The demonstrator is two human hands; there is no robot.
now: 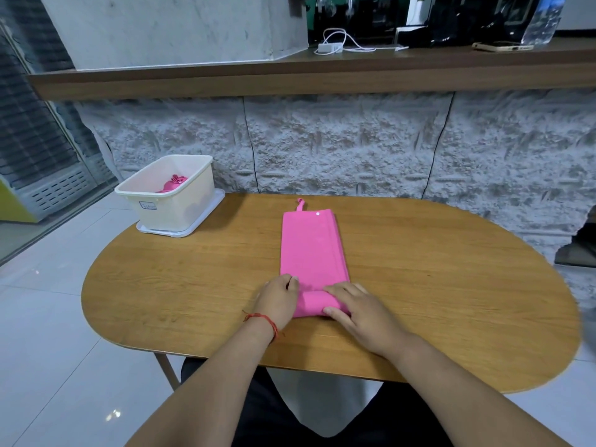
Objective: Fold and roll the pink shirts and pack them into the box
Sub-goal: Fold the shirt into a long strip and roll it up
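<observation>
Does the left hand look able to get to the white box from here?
Probably, with a stretch: nothing lies on the table between the left hand and the box, though that hand now holds the pink shirt.

Two grips are in view: the left grip (pixel 279 296) and the right grip (pixel 358 309). One pink shirt (pixel 312 246) lies on the single oval worktop (pixel 451 285), showing one hanging loop (pixel 300 204) and one white snap (pixel 317 213). One cream box (pixel 174 204) stands on one white lid (pixel 167 232). Pink cloth (pixel 172 185) shows inside the box, but its pieces cannot be counted. One red thread bracelet (pixel 267 321) is on the left wrist. The one shelf (pixel 322 75) carries one white charger (pixel 329 48) and one phone (pixel 501 46).
</observation>
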